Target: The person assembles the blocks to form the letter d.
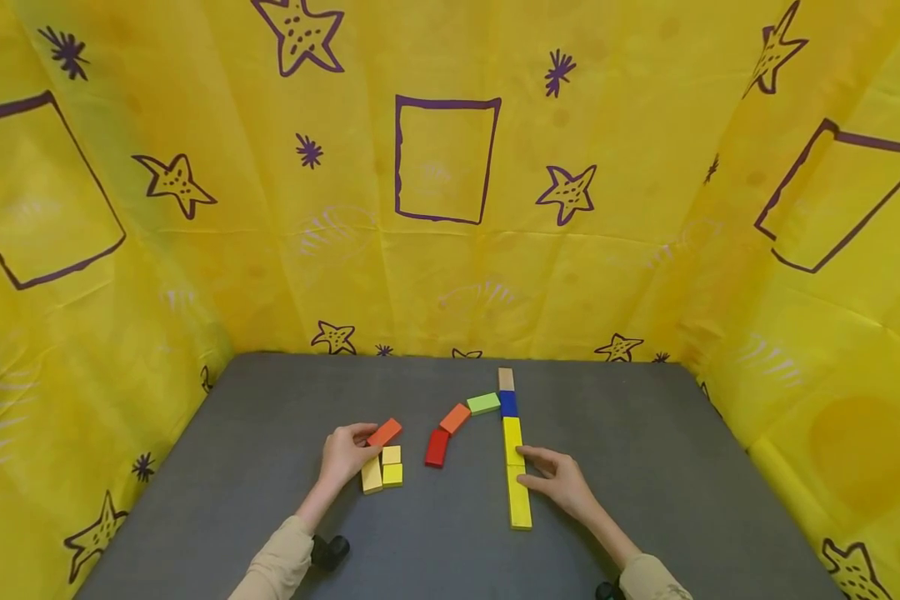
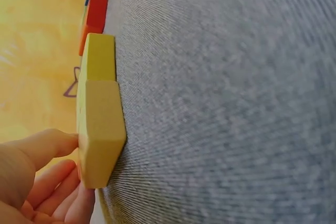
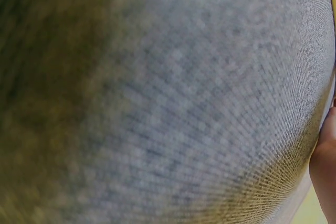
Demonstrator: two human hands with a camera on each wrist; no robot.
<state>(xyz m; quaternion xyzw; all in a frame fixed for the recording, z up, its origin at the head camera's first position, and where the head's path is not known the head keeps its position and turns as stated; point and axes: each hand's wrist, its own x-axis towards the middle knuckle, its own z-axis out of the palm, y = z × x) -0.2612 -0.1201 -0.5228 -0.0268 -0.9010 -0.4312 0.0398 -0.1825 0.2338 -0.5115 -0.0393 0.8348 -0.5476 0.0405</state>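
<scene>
My left hand (image 1: 345, 454) pinches an orange block (image 1: 386, 432) between thumb and fingers, at the far end of a pale wooden block (image 1: 372, 477). Beside that block lie a small pale block (image 1: 392, 454) and a yellow block (image 1: 392, 475). In the left wrist view the thumb is close against the pale block (image 2: 104, 124). My right hand (image 1: 566, 485) has its index finger and thumb at the right side of two long yellow blocks, the farther one (image 1: 512, 435) and the nearer one (image 1: 520, 504), laid end to end.
Beyond the yellow blocks the straight row continues with a blue block (image 1: 508, 404) and a tan block (image 1: 506, 379). A green block (image 1: 483, 404), another orange block (image 1: 455, 418) and a red block (image 1: 437, 448) curve leftward from it. Yellow curtains (image 1: 450, 275) surround the grey table (image 1: 270, 433).
</scene>
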